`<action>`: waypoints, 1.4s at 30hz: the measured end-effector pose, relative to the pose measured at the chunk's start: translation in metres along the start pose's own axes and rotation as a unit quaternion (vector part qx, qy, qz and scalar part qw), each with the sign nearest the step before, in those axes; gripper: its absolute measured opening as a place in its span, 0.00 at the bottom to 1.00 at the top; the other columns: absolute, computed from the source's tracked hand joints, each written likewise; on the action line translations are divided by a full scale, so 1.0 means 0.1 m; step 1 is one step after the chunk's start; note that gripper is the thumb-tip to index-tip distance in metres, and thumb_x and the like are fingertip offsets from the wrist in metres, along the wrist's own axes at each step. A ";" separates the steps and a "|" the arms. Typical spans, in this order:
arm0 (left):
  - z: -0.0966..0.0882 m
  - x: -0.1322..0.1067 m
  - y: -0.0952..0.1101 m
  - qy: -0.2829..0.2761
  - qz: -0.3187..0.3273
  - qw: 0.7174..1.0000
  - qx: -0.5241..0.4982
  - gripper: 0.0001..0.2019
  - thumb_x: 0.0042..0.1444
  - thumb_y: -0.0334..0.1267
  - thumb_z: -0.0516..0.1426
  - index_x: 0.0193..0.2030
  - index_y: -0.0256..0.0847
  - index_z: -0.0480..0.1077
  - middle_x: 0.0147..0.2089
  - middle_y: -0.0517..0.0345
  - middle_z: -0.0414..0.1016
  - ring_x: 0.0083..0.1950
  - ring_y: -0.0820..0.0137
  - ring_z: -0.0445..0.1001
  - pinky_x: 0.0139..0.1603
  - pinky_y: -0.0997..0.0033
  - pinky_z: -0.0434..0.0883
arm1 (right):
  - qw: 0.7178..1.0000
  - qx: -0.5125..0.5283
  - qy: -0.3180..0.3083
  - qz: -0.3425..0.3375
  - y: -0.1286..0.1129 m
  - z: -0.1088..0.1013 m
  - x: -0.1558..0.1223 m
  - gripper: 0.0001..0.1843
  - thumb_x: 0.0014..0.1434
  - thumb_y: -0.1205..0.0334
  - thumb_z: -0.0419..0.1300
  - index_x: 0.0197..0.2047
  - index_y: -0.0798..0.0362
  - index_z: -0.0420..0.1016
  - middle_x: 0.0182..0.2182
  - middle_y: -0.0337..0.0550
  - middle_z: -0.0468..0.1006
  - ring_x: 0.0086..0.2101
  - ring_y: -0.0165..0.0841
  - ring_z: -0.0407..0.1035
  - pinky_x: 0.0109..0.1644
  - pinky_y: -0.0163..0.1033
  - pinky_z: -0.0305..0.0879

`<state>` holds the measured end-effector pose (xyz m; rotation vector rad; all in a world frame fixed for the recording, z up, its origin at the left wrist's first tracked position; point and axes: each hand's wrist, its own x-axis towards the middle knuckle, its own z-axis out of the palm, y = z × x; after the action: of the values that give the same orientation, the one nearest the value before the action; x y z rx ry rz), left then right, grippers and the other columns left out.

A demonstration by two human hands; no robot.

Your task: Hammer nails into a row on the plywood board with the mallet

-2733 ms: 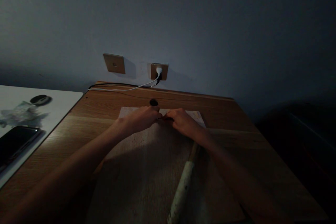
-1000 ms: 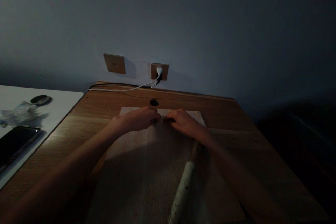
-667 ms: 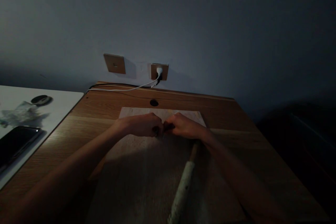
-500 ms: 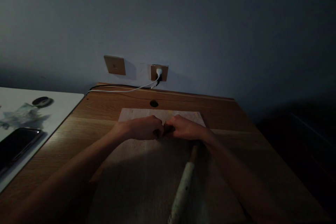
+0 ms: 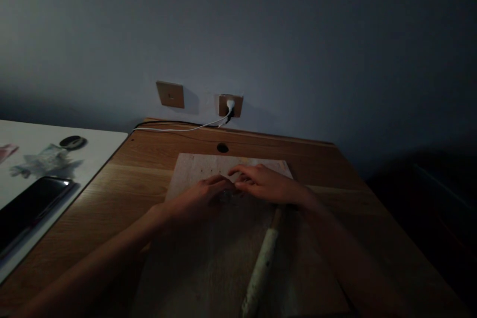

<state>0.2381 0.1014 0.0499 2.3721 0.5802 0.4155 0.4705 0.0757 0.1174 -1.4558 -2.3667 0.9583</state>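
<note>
A pale wooden board (image 5: pixel 197 263) lies on the wooden table. Over its far half, my left hand (image 5: pixel 199 196) reaches in with fingers loosely stretched toward the right; a few small shiny bits (image 5: pixel 226 196) show by its fingertips, too small to name. My right hand (image 5: pixel 263 183) hovers opposite, fingers apart and index extended, its fingertips close to the left ones. Three small dark dots (image 5: pixel 211 171) sit in a row on the board beyond my left hand. Below my right wrist lies a tool with a white-wrapped wooden handle (image 5: pixel 261 268); its far end is dark and partly hidden.
To the left, a white table (image 5: pixel 104 146) carries a black phone (image 5: pixel 35 213), a crumpled clear plastic bag (image 5: pixel 48 159) and a dark round object (image 5: pixel 72 142). Behind, cables (image 5: pixel 175 130) run to a wall socket (image 5: pixel 231 106). A cable hole (image 5: pixel 222 147) is in the wooden table.
Both hands were closed with their fingers together at the middle of the board; now their fingers have loosened and spread. The view has shifted slightly to the left. The handled tool stays on the board.
</note>
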 end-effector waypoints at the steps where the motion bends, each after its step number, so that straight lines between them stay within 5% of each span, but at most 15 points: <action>1: 0.02 -0.01 0.00 0.004 0.007 1.000 0.011 0.23 0.60 0.27 0.59 0.62 0.44 0.68 0.61 0.50 0.72 0.60 0.64 0.74 0.61 0.60 0.72 | 1.000 -0.019 0.013 0.007 -0.03 -0.01 -0.03 0.19 0.68 0.66 0.58 0.61 0.54 0.73 0.41 0.47 0.85 0.44 0.38 0.79 0.51 0.41 0.70; 5: 0.08 -0.03 0.01 0.003 0.037 0.996 0.078 0.26 0.63 0.38 0.62 0.67 0.43 0.64 0.69 0.44 0.66 0.72 0.57 0.63 0.71 0.50 0.64 | 0.999 -0.016 0.041 0.012 -0.06 -0.06 -0.16 0.21 0.69 0.65 0.58 0.63 0.53 0.70 0.44 0.47 0.85 0.44 0.38 0.79 0.51 0.41 0.70; 9: 0.18 -0.04 0.03 -0.022 0.076 0.991 0.112 0.21 0.69 0.39 0.56 0.67 0.46 0.67 0.75 0.48 0.60 0.76 0.58 0.55 0.74 0.50 0.59 | 0.997 0.023 0.073 0.026 0.02 0.00 -0.39 0.20 0.68 0.63 0.57 0.62 0.52 0.71 0.48 0.49 0.84 0.44 0.38 0.80 0.51 0.41 0.72; 13: 0.26 -0.03 0.09 -0.028 0.088 0.992 0.091 0.18 0.73 0.35 0.49 0.63 0.44 0.72 0.72 0.52 0.65 0.74 0.67 0.61 0.73 0.62 0.63 | 0.986 0.023 0.151 0.062 0.13 0.23 -0.73 0.17 0.67 0.60 0.58 0.58 0.51 0.75 0.47 0.48 0.84 0.46 0.40 0.79 0.51 0.44 0.73; 18: 0.32 0.08 0.14 -0.017 0.106 0.989 0.105 0.21 0.69 0.42 0.56 0.66 0.42 0.69 0.75 0.48 0.60 0.77 0.57 0.55 0.77 0.49 0.54 | 0.953 0.037 0.285 0.094 0.22 0.61 -1.19 0.14 0.69 0.54 0.57 0.51 0.48 0.79 0.45 0.45 0.85 0.44 0.40 0.80 0.50 0.44 0.75; 24: 0.37 0.13 0.10 -0.026 0.108 0.994 0.016 0.18 0.73 0.34 0.48 0.61 0.47 0.74 0.66 0.57 0.74 0.70 0.68 0.67 0.71 0.63 0.67 | 0.915 -0.026 0.387 0.111 0.45 0.97 -1.57 0.13 0.68 0.55 0.55 0.47 0.47 0.80 0.45 0.47 0.83 0.46 0.41 0.79 0.53 0.46 0.76; 30: 0.27 0.05 0.20 0.037 0.068 0.993 0.090 0.19 0.68 0.35 0.56 0.65 0.47 0.71 0.68 0.54 0.70 0.71 0.61 0.65 0.71 0.54 0.66 | 0.886 -0.073 0.425 0.169 0.71 1.21 -1.77 0.17 0.68 0.52 0.54 0.51 0.48 0.80 0.53 0.51 0.78 0.51 0.42 0.77 0.57 0.49 0.74; 33: 0.17 -0.19 0.26 0.112 0.033 0.981 0.156 0.18 0.67 0.38 0.57 0.62 0.45 0.72 0.67 0.51 0.72 0.71 0.58 0.65 0.71 0.47 0.66 | 0.892 -0.064 0.405 0.190 0.75 1.31 -1.84 0.20 0.68 0.51 0.54 0.54 0.48 0.79 0.57 0.51 0.76 0.53 0.43 0.76 0.59 0.48 0.74; 37: 0.10 -0.79 0.23 0.199 -0.043 0.946 0.253 0.16 0.68 0.41 0.55 0.60 0.45 0.74 0.64 0.47 0.74 0.65 0.55 0.72 0.64 0.46 0.72 | 0.884 -0.062 0.401 0.231 0.76 1.32 -1.88 0.22 0.66 0.49 0.53 0.53 0.49 0.80 0.56 0.53 0.77 0.53 0.45 0.75 0.59 0.50 0.73; 42: 0.29 -1.55 0.14 0.212 -0.146 0.924 0.283 0.17 0.70 0.42 0.50 0.59 0.47 0.74 0.61 0.49 0.77 0.55 0.57 0.80 0.55 0.56 0.79 | 0.884 -0.040 0.396 0.245 0.73 1.28 -1.85 0.24 0.64 0.46 0.53 0.51 0.52 0.81 0.51 0.54 0.81 0.51 0.47 0.77 0.58 0.53 0.72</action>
<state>0.1229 -0.0014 0.0162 2.6751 1.3968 0.7074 0.5529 -0.1140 0.0029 -2.0219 -1.4821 0.2225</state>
